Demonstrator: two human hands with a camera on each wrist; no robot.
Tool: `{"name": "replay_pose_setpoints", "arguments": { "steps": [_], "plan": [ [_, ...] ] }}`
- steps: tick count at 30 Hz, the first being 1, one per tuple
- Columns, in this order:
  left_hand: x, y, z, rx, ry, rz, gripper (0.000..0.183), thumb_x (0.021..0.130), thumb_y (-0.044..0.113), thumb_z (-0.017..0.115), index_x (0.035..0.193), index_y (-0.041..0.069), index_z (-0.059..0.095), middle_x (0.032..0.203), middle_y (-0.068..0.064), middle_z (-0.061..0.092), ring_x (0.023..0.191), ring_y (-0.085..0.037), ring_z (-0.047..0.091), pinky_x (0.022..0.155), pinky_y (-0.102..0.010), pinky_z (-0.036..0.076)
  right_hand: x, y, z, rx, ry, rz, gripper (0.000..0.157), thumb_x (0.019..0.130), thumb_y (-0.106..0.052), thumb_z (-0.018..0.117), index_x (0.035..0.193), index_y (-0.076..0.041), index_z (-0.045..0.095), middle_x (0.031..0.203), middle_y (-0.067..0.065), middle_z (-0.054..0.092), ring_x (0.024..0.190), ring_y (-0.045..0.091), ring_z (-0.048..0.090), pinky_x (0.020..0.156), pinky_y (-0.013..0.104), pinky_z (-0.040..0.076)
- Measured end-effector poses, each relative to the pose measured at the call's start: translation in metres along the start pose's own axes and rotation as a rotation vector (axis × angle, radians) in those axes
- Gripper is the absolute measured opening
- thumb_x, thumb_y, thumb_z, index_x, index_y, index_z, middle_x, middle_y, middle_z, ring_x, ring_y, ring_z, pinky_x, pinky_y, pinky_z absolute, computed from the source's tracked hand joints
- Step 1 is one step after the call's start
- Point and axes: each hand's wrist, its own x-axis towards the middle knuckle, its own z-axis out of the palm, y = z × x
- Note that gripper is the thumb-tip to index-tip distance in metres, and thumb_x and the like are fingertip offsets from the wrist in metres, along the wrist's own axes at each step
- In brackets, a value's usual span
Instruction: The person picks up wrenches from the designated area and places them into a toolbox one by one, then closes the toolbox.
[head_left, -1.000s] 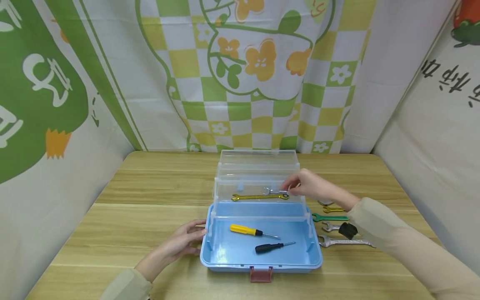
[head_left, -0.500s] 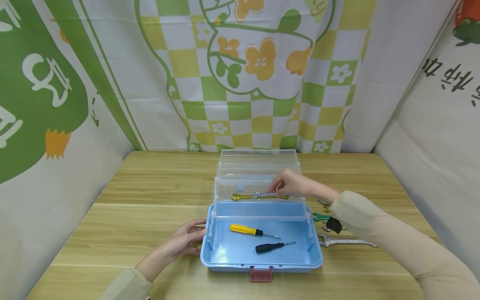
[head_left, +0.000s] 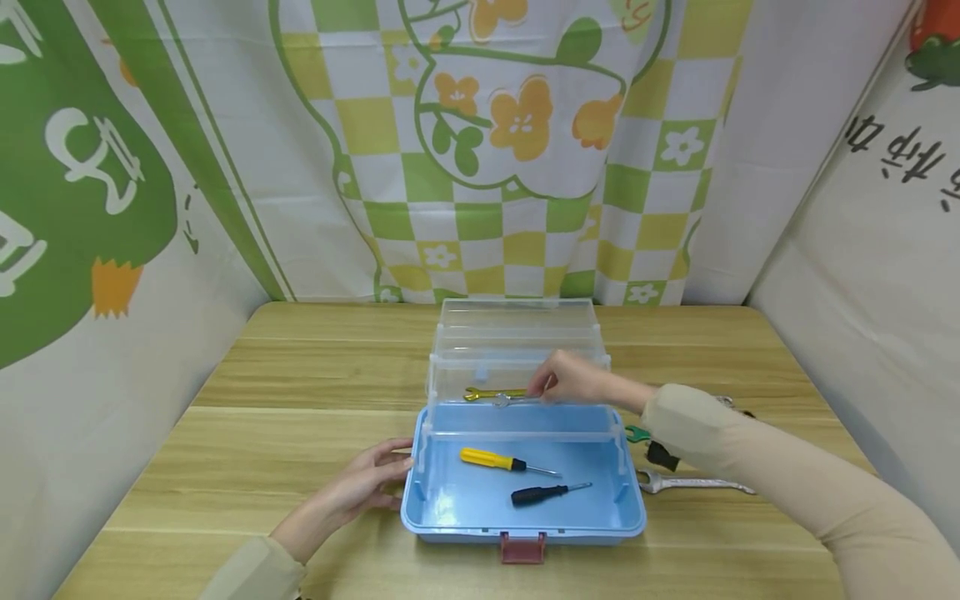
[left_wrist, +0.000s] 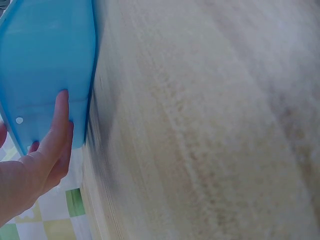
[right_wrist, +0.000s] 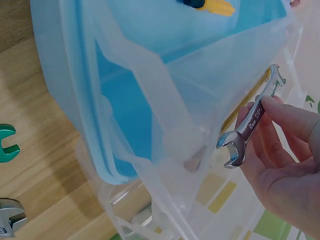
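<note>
My right hand (head_left: 566,379) pinches a small silver open-ended wrench (right_wrist: 252,120) between thumb and fingers. It is over a clear plastic tray (head_left: 450,375) at the back of the blue toolbox (head_left: 525,531). A gold wrench (head_left: 483,393) lies in that tray, partly hidden by the hand. My left hand (head_left: 375,477) rests against the toolbox's left side; in the left wrist view its fingers (left_wrist: 61,107) lie fairly straight along the blue wall. Inside the box lie a yellow-handled screwdriver (head_left: 487,458) and a black-handled screwdriver (head_left: 538,496).
Right of the toolbox, a large silver wrench (head_left: 697,482), a green wrench (head_left: 637,433) and a black-ended tool (head_left: 662,455) lie on the wooden table (head_left: 300,375), some partly under the right sleeve. A patterned curtain (head_left: 517,233) hangs behind. A reddish latch (head_left: 522,548) hangs at the box front.
My right hand has moved left and slightly toward me with the silver wrench, now just in front of the gold one. The left hand has stayed on the toolbox.
</note>
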Motion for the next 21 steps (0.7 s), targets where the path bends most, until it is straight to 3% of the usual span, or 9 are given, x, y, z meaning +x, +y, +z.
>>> {"name": "replay_pose_setpoints", "arguments": {
  "steps": [11,21],
  "plan": [
    [0.001,0.000,0.001,0.001,0.010,-0.001,0.064,0.089,0.018,0.050,0.134,-0.010,0.014,0.125,-0.032,0.035,0.104,-0.028,0.051,0.080,-0.047,0.049,0.005,0.003,0.010,0.025,-0.003,0.001,0.019,0.074,0.009,0.061,0.090,0.002,0.067,0.085,0.011,0.067,0.069,0.011,0.060,0.056,0.016,0.051],
    [0.001,0.000,0.001,-0.001,0.009,0.001,0.064,0.089,0.018,0.050,0.134,-0.010,0.014,0.126,-0.032,0.034,0.102,-0.026,0.051,0.080,-0.046,0.049,0.009,0.001,0.015,-0.017,0.015,0.029,0.018,0.075,0.007,0.062,0.090,-0.001,0.068,0.085,0.008,0.067,0.070,0.011,0.060,0.059,0.016,0.051]
  ]
}}
